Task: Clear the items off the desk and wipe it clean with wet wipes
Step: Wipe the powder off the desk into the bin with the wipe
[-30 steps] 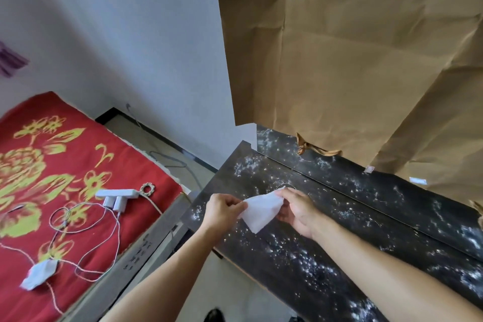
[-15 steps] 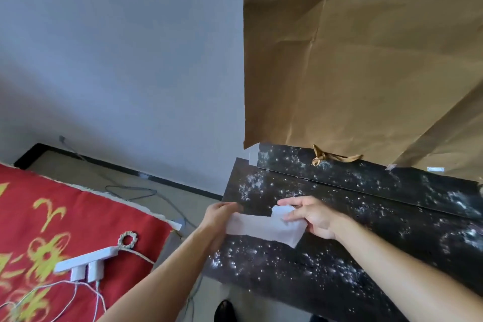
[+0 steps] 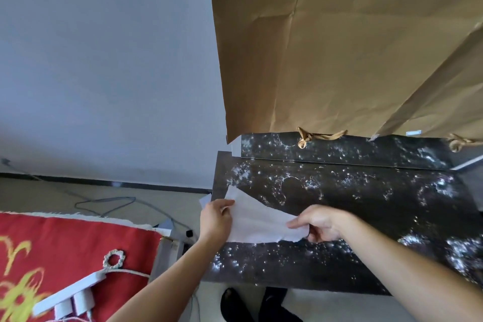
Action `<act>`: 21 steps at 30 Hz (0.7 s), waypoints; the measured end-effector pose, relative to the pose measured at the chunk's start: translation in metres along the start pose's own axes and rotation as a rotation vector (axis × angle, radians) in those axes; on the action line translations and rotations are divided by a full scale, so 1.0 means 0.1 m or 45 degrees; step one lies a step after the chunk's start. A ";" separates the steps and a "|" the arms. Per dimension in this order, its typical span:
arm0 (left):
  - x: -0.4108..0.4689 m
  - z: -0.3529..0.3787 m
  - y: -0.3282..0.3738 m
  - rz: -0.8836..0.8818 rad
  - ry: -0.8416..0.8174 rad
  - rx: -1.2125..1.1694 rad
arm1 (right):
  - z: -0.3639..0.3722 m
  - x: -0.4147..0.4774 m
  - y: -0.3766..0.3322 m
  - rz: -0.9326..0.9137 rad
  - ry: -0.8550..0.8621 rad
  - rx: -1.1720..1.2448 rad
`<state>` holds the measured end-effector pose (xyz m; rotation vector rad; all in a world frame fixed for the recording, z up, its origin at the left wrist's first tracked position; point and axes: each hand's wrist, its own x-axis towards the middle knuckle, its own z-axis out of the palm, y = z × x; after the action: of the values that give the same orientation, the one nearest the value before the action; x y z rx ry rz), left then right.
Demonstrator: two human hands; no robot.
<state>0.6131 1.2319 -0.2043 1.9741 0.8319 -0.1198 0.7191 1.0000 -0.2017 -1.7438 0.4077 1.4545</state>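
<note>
A white wet wipe (image 3: 257, 222) is stretched out flat between both hands, just above the left end of the dark desk (image 3: 366, 206). My left hand (image 3: 215, 218) pinches the wipe's left edge near the desk's corner. My right hand (image 3: 322, 222) pinches its right edge over the desk top. The desk's black surface is speckled with white spots and ring marks. Whether the wipe touches the desk I cannot tell.
Creased brown paper (image 3: 339, 47) hangs on the wall behind the desk, with knotted paper handles (image 3: 313, 136) at its foot. A red bed cover (image 3: 65, 256) with a white power strip (image 3: 70, 293) and cords lies at lower left. Cables run over the floor (image 3: 104, 201).
The wipe has been unfolded from a small folded piece into a wide sheet as my hands drew apart. The view has swung right, away from the bed.
</note>
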 end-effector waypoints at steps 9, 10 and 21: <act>0.16 0.10 -0.08 -0.084 0.017 -0.022 | 0.04 0.24 -0.32 -0.529 0.330 0.238; 0.18 0.11 -0.10 -0.095 0.009 -0.014 | 0.06 0.29 -0.37 -0.582 0.449 0.150; 0.19 0.13 -0.30 -0.114 -0.017 -0.027 | 0.26 0.60 -0.65 -1.052 0.980 -0.801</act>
<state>0.6127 1.2405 -0.2412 1.9143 0.9098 -0.1755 0.7637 1.0742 -0.2330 -2.5124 -0.4302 0.2769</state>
